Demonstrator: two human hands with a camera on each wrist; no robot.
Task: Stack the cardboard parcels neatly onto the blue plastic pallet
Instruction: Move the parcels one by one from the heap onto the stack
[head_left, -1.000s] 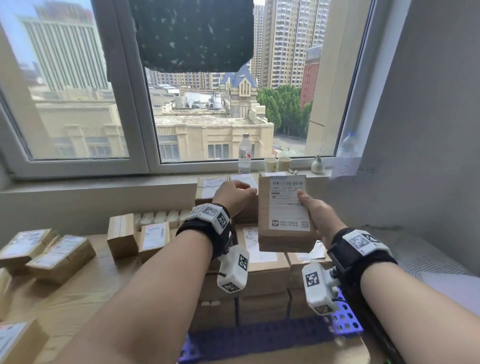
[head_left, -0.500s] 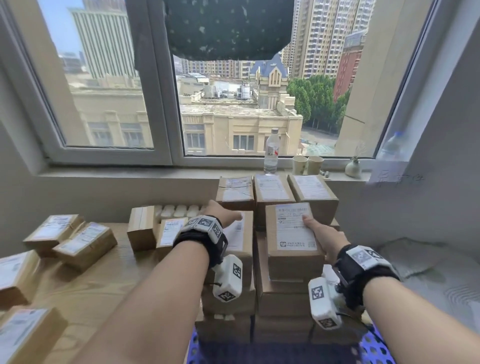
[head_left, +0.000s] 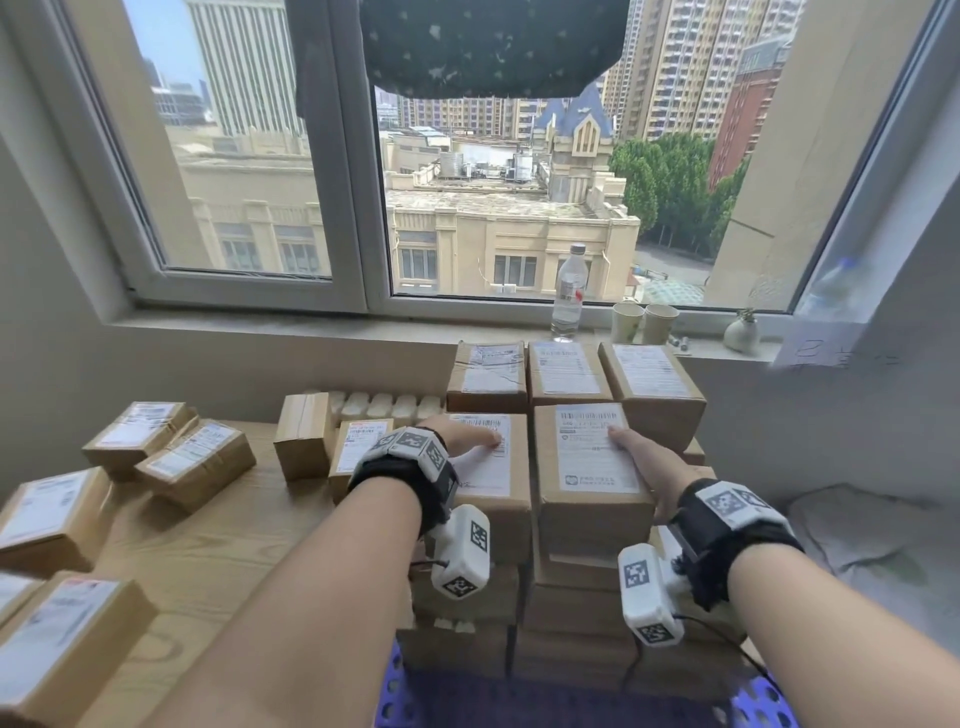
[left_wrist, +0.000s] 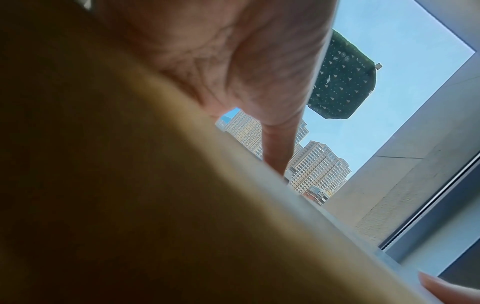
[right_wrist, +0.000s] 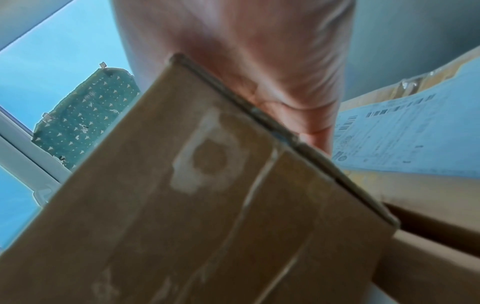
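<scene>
Brown cardboard parcels with white labels stand stacked several layers high on the blue plastic pallet (head_left: 758, 701). My right hand (head_left: 644, 462) holds the top front parcel (head_left: 592, 512), which lies flat on the stack. The thumb lies on its label and the fingers go down its right side, hidden. The right wrist view shows this parcel (right_wrist: 207, 205) under my palm (right_wrist: 259, 61). My left hand (head_left: 478, 441) rests with straight fingers on the neighbouring top parcel (head_left: 498, 501). A finger (left_wrist: 275, 152) touches that parcel's top (left_wrist: 130, 205). Three parcels (head_left: 566, 369) form the back row.
Several loose parcels (head_left: 197, 462) lie on the wooden table (head_left: 208, 551) to the left. A water bottle (head_left: 569, 291) and two paper cups (head_left: 644, 322) stand on the window sill behind the stack. Right of the pallet are a grey wall and pale bedding (head_left: 857, 545).
The parcel held upright in the air a second ago now lies flat on the front of the stack. My left hand has come forward onto the parcel beside it.
</scene>
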